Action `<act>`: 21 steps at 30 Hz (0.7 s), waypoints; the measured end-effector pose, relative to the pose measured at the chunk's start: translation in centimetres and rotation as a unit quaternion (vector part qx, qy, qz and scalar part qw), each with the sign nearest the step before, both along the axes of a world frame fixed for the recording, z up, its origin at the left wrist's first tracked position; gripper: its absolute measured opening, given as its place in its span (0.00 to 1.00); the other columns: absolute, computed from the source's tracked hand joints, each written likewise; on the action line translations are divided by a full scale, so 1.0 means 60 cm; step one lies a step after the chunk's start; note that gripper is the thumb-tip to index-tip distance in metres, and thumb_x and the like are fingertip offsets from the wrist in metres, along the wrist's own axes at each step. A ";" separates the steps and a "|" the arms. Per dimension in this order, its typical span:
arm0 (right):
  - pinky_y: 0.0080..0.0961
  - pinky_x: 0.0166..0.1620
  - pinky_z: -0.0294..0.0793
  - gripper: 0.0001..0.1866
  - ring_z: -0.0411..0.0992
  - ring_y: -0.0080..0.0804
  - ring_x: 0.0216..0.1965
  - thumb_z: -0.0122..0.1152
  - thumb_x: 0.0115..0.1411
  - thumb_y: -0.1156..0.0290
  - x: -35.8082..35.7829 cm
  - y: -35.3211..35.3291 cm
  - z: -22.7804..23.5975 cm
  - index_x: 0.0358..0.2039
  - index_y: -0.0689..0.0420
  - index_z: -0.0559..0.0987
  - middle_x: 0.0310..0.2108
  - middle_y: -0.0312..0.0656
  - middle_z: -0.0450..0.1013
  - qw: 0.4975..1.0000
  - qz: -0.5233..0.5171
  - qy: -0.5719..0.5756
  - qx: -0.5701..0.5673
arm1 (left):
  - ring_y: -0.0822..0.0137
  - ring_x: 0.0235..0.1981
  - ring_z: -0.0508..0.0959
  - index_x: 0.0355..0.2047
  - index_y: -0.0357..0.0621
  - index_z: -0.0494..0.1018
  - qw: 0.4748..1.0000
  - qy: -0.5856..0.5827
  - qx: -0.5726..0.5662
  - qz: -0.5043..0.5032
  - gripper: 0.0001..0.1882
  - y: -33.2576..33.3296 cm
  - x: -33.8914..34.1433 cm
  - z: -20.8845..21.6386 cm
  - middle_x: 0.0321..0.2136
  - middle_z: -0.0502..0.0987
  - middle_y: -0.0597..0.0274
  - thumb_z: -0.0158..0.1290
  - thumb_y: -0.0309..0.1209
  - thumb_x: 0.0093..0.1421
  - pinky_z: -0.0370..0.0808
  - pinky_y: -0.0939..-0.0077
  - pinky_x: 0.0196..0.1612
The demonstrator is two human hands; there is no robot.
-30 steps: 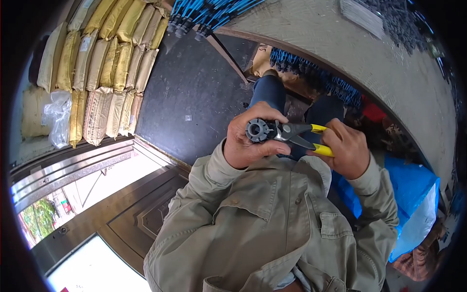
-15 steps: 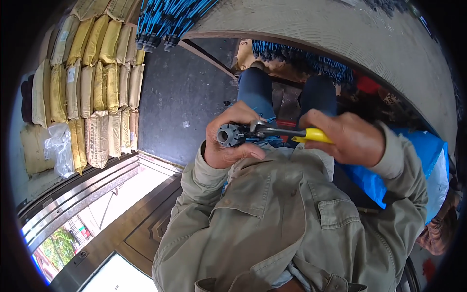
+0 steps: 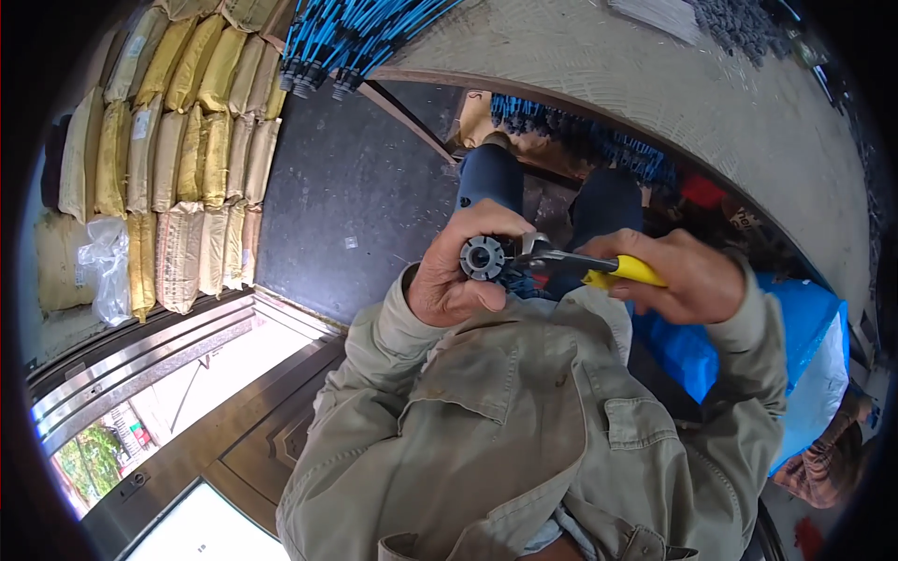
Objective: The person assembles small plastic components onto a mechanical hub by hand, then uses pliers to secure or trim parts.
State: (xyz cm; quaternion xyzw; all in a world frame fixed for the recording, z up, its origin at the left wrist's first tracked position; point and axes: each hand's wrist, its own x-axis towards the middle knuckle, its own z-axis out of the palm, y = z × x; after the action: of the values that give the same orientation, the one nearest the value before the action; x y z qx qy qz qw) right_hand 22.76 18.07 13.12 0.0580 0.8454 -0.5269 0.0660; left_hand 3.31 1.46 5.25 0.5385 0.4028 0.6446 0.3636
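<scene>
My left hand [image 3: 438, 280] is closed around a dark grey round plastic fitting [image 3: 470, 270] with a notched rim and a hole in its middle. The rim end faces up toward me. Thin blue pieces show just behind it, partly hidden. In my right hand [image 3: 697, 279] is a pair of pliers [image 3: 575, 259] with yellow grips, my fingers wrapped round the handles. The metal jaws lie against the right side of the fitting, beside my left fingers; whether they bite on anything cannot be made out. Both hands are above my lap.
Bundles of blue rods with black ends [image 3: 374, 37] lie on the worktable [image 3: 599, 51], whose curved edge runs before my knees. More blue-and-black pieces [image 3: 524, 114] sit beneath it. Stacked sacks [image 3: 166, 168] stand at left. A blue plastic bag [image 3: 786, 327] is beside my right arm.
The fitting has turned so its notched end faces me more squarely. Both hands, with the fitting and the pliers, have shifted a little to the right in view.
</scene>
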 end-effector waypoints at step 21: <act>0.33 0.25 0.68 0.21 0.72 0.49 0.22 0.55 0.55 0.70 -0.045 0.046 0.111 0.50 0.59 0.65 0.26 0.48 0.72 0.970 0.130 -0.137 0.150 | 0.65 0.35 0.69 0.44 0.39 0.65 0.999 0.006 -0.039 -0.024 0.26 0.016 0.001 0.019 0.36 0.68 0.58 0.58 0.42 0.51 0.66 0.75 0.39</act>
State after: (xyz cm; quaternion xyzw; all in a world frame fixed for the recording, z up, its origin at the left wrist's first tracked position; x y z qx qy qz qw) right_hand 20.05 20.82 19.80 0.0285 0.8981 -0.3677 0.2394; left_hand 3.37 2.42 6.36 0.5370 0.4170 0.6165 0.3971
